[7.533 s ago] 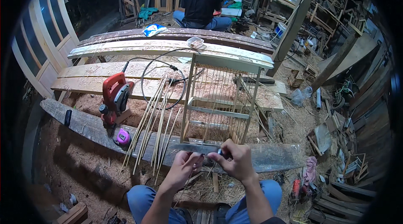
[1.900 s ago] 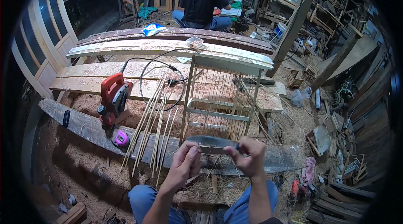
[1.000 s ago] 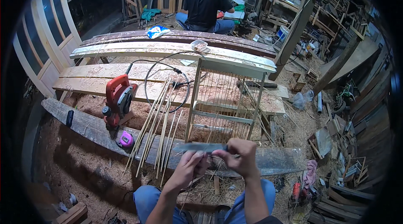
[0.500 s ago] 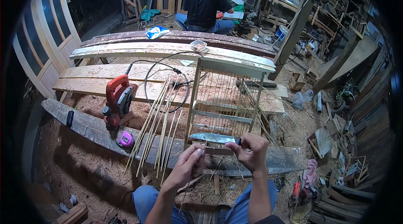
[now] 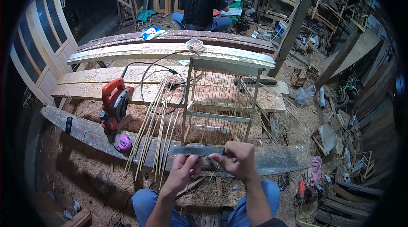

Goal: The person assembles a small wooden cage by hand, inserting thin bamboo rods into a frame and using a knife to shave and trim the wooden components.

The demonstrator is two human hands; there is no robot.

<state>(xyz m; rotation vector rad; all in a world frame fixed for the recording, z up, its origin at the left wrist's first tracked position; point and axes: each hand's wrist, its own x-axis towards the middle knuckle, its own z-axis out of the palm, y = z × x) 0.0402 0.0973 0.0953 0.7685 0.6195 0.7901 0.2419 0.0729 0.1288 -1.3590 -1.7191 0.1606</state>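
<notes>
My right hand [image 5: 240, 162] is closed round the handle of a knife [image 5: 196, 151]. Its broad blade points left, lying across the top of my left hand's fingertips. My left hand [image 5: 183, 172] is pinched together just under the blade, on a thin stick that is mostly hidden by the blade and fingers. Right beyond the knife stands a wooden frame [image 5: 219, 119] strung with thin upright rods, leaning at the bench. Several thin bamboo sticks [image 5: 158, 130] lie side by side to the left of my hands, over the weathered plank [image 5: 272, 159].
A red power planer [image 5: 114, 101] with a black cable and a pink tape measure [image 5: 123, 143] are on the left. A hammer [image 5: 259, 81] lies on the shaving-strewn boards [image 5: 87, 87]. Farther back, a person [image 5: 199, 6] sits facing away. Scrap wood [image 5: 335, 120] crowds the right.
The knife and both hands have shifted left and slightly nearer to me. The blade has turned, showing a darker face, and lies over my left fingertips. The whole view has shifted slightly.
</notes>
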